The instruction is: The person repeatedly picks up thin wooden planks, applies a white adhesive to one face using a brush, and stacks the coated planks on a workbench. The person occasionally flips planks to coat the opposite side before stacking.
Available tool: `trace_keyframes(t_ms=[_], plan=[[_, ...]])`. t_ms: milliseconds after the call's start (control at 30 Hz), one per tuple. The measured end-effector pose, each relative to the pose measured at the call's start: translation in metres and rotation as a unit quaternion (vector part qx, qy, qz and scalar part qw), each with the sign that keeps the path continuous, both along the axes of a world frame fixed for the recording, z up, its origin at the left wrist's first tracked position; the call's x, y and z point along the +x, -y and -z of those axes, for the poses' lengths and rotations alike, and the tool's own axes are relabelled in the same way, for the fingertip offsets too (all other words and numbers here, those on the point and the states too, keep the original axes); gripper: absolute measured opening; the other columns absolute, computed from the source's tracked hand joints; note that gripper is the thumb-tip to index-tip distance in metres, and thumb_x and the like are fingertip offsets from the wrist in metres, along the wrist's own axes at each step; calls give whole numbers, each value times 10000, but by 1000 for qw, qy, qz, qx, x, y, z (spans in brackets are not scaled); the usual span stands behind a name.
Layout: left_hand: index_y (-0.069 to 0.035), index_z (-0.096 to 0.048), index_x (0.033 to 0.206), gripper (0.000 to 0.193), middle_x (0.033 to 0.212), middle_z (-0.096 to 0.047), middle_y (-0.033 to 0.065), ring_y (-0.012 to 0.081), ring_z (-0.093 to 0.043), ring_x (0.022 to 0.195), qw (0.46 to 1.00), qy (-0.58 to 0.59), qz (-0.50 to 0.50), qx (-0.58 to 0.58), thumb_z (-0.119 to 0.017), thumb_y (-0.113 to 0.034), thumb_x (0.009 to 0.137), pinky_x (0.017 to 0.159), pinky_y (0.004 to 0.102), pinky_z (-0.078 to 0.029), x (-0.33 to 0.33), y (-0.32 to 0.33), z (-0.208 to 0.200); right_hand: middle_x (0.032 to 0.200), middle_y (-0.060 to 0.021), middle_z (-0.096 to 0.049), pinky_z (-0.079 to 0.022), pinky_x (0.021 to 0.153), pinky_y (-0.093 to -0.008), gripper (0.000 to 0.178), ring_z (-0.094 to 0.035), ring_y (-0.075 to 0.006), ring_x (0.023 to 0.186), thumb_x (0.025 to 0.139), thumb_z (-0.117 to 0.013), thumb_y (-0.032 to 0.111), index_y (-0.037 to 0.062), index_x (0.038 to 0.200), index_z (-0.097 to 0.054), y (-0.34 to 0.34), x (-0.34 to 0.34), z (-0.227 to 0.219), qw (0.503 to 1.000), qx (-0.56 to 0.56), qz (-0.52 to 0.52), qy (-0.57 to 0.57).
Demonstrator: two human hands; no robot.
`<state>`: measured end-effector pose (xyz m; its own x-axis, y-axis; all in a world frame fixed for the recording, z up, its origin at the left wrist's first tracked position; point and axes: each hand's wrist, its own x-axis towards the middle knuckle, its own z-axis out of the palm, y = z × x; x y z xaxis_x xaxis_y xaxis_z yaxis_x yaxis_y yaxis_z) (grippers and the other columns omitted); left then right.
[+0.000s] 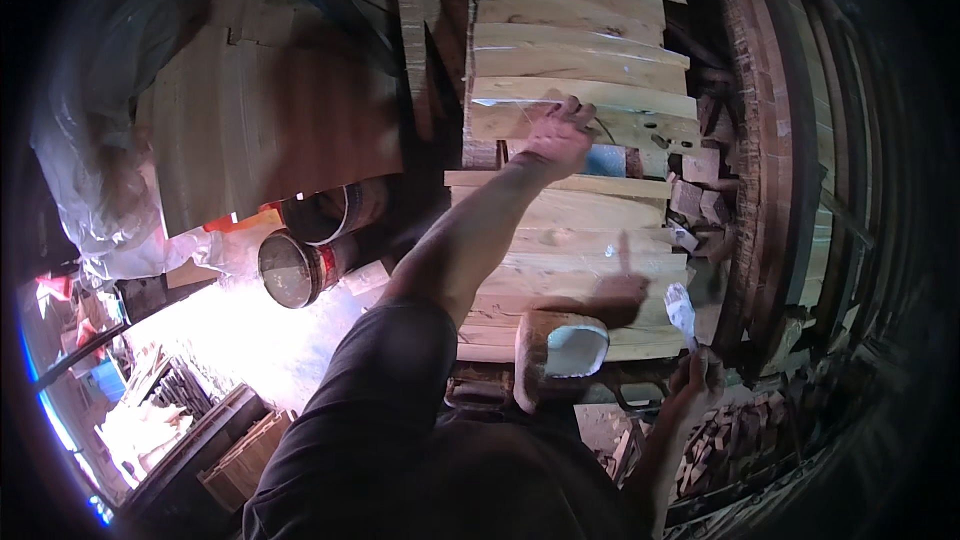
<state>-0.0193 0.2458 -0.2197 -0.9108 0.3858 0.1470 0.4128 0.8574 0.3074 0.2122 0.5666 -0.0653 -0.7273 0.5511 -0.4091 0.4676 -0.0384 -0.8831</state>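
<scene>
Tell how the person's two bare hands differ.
The left hand is stretched far out, flat on the stacked pale wooden boards; the right hand stays close to the body, lower. The left hand holds nothing; the right hand grips a small white piece. Both are bare.

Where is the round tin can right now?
In the head view, the round tin can lies on its side at centre-left, left of the person's raised left arm and the stacked wooden planks, just below another can.
</scene>
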Motion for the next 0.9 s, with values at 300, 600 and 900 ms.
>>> trace_keyframes(t_ms=[300, 600, 900], plan=[[-100, -714, 1058, 260, 1234, -589, 131, 357, -541, 1182, 983, 113, -104, 98, -678, -247, 847, 1021, 477, -429, 27, -9, 13, 631, 16, -504, -278, 477, -244, 127, -397, -67, 509, 928, -692, 160, 60, 874, -637, 1, 2, -6, 999, -9, -6, -33], [-142, -737, 1115, 295, 1094, -703, 193, 357, -663, 1046, 918, 324, -197, 117, -655, -333, 906, 946, 498, -484, 65, 12, 6, 681, -16, -557, -270, 428, -235, 84, -392, -67, 477, 950, -673, 116, 46, 913, -642, 3, 7, -3, 999, -28, 10, -17], [-179, -764, 1073, 247, 1069, -721, 128, 330, -674, 1019, 922, 278, -219, 157, -690, -319, 883, 908, 457, -497, 74, 2, -55, 679, -38, -560, -324, 458, -249, 126, -445, -92, 501, 942, -686, 129, 15, 939, -632, 0, 8, -9, 999, -33, 7, -19]])
